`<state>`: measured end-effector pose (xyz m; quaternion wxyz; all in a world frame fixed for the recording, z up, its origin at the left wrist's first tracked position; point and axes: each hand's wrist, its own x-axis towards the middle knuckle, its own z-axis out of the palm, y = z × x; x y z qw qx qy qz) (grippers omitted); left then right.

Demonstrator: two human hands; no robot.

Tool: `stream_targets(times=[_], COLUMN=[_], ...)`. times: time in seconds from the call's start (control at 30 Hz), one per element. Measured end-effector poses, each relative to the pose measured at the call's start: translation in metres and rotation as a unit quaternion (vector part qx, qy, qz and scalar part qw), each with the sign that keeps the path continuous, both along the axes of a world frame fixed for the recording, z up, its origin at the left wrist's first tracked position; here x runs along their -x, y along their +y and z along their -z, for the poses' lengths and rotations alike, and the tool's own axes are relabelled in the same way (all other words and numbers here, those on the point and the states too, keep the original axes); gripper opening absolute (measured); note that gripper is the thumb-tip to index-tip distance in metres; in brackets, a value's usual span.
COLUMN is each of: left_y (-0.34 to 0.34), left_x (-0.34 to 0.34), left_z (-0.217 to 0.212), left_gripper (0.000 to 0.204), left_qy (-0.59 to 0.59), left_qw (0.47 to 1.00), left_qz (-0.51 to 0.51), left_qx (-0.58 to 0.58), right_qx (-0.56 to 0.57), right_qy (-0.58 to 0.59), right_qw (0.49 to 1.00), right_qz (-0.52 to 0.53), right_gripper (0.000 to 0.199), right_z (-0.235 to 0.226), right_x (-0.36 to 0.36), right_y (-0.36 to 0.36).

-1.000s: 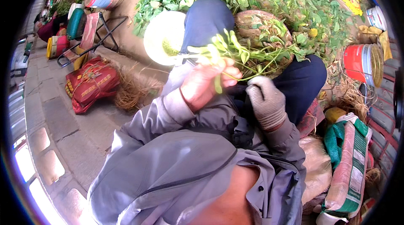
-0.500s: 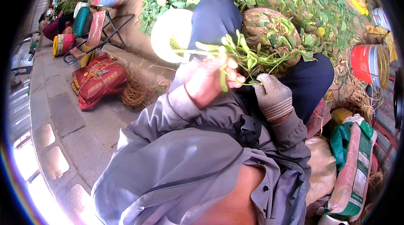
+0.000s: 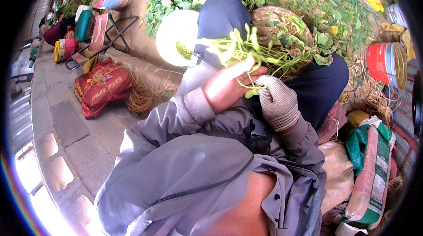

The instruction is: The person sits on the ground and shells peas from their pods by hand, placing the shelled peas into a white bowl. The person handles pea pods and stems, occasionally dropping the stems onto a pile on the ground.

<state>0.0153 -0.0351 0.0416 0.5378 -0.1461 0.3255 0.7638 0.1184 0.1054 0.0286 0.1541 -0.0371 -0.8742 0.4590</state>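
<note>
Bare left hand meets gloved right hand, fingers curled

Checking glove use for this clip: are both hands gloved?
No: the right hand wears a grey knit glove, while the left hand, holding the leafy green stems, is bare.

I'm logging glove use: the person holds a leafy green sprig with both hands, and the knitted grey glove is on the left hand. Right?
Not quite. In the head view the knitted grey glove is on the right hand; the left hand is bare. Both do hold the leafy green sprig.
</note>
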Motion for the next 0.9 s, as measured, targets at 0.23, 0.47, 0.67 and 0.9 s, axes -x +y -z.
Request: stream_targets(times=[0.23,0.47,0.67,0.9], left_y=[-0.003,-0.006,-0.013,-0.011], left_x=[0.003,0.006,0.007,0.005], left_z=[0.007,0.015,0.025,0.025], left_gripper=[0.045,0.034,0.028,0.026], left_qy=[-0.01,-0.015,0.007,0.06], left_qw=[0.999,0.999,0.998,0.994], left_qz=[-0.021,-0.047,-0.068,-0.087], left_qx=[-0.025,-0.003,0.006,0.032], right_qx=[-0.009,0.003,-0.004,0.028], right_qy=[0.01,-0.026,0.0,-0.014], right_qw=[0.997,0.997,1.0,0.999], right_qz=[-0.072,-0.078,-0.029,0.007], right_gripper=[0.014,0.013,0.022,0.027], right_z=[0.007,-0.004,0.0,-0.002], right_x=[-0.001,-0.001,-0.001,0.002], right_y=[-0.005,-0.005,-0.004,-0.002])
